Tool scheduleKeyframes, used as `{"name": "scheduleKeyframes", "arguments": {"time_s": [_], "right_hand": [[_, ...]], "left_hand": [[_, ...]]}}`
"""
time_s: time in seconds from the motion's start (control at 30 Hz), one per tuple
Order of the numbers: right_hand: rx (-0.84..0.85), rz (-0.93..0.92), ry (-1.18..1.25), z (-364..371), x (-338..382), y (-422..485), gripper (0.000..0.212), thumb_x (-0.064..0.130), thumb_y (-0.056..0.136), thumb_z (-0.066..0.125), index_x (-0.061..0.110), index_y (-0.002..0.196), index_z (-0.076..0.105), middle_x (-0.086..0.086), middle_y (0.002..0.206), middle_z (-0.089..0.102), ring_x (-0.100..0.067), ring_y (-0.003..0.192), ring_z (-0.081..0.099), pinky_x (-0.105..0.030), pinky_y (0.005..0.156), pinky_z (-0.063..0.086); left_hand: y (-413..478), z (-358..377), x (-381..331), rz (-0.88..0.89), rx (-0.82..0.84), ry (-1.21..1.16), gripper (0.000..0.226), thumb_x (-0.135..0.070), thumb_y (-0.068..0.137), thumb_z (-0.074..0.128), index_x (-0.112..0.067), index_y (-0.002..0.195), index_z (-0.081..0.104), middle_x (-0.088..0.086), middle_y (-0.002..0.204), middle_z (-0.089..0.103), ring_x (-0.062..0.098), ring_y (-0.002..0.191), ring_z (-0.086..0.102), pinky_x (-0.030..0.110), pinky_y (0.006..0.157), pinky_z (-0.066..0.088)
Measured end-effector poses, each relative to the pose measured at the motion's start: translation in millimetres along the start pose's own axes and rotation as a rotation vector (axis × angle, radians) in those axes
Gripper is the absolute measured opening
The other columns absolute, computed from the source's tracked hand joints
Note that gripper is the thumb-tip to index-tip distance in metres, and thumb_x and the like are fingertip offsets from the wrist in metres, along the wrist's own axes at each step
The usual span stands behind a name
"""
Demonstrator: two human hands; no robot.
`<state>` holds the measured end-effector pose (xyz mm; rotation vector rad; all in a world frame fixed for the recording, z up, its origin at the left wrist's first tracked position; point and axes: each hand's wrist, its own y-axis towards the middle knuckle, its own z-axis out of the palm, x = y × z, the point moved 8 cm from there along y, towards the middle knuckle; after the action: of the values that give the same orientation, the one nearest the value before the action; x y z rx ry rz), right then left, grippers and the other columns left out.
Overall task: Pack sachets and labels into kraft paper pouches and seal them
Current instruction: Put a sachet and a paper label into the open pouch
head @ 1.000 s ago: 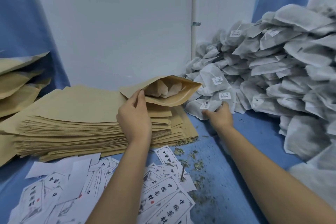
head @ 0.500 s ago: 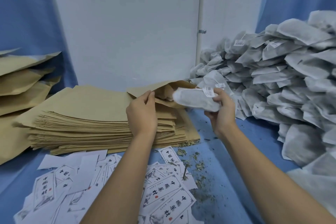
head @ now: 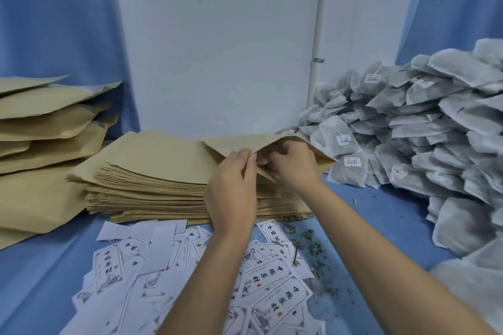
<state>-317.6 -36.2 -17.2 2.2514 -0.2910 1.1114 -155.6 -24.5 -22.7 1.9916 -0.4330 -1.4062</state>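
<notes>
Head view, one entry.

- Open pouch (head: 239, 144): kraft, lying on top of the pouch stack (head: 152, 171) at desk centre, mouth facing the person, upper flap lifted into a peak.
- Left hand (head: 231, 185): thumb and fingers pinch the near lip of the open pouch, holding the mouth apart.
- Right hand (head: 294, 166): in the pouch mouth, fingers curled round a pale sachet (head: 261, 158); most of the sachet is hidden by flap and hands.
- Pouch stack: flat, empty, many sheets deep, edges fanned to the left.
- Bulkier kraft pouches (head: 40, 122): piled at far left, just beside the stack.
- Labels (head: 272, 280): white slips w/ black characters and a red seal, scattered loose on the desk's near side, below both forearms.
- Sachet heap (head: 422, 130): grey-white bags, some w/ small barcode stickers, banked high along the right.
- Desk (head: 367, 226): blue cover; dried herb crumbs (head: 307, 239) between labels and heap.
- Backdrop: white wall (head: 217, 49), blue curtain (head: 54, 22) on either side.
</notes>
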Motion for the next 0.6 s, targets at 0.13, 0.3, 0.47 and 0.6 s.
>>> {"name": "scheduleKeyframes", "arguments": {"time_s": [0.13,0.3,0.47,0.6], "right_hand": [[-0.03,0.067,-0.18,12,7,5,0.019,0.007,0.09,0.05,0.002,0.097,0.067,-0.014,0.102,0.068,-0.026,0.091,0.059,-0.025,0.066,0.036],[-0.024,0.119,-0.228,27,12,3,0.024,0.012,0.097,0.043,0.006,0.11,0.062,-0.014,0.114,0.063,-0.029,0.106,0.056,-0.025,0.074,0.034],[-0.127,0.178,0.054,21,8,-11,0.018,0.012,0.087,0.052,0.004,0.094,0.066,-0.011,0.089,0.066,-0.03,0.096,0.06,-0.03,0.079,0.043],[-0.211,0.098,0.163,17,14,-28,0.008,0.016,0.083,0.054,0.011,0.08,0.06,-0.003,0.073,0.069,-0.027,0.079,0.063,-0.036,0.071,0.049]], "left_hand": [[-12,-20,-3,0.046,-0.062,0.003,0.024,-0.027,0.093,0.059,-0.017,0.11,0.072,-0.006,0.11,0.07,0.007,0.106,0.062,0.02,0.088,0.044],[-14,-32,9,-0.061,-0.056,-0.052,0.024,-0.03,0.092,0.06,-0.02,0.112,0.071,-0.011,0.114,0.068,0.0,0.11,0.058,0.013,0.089,0.041],[-6,-36,12,-0.071,-0.033,-0.02,0.024,-0.031,0.088,0.065,-0.021,0.109,0.072,-0.014,0.11,0.068,0.0,0.104,0.046,-0.001,0.078,0.031],[-2,-41,13,-0.066,-0.087,-0.117,0.016,-0.015,0.083,0.071,-0.012,0.098,0.076,-0.006,0.095,0.071,0.008,0.092,0.056,-0.003,0.076,0.031]]}}
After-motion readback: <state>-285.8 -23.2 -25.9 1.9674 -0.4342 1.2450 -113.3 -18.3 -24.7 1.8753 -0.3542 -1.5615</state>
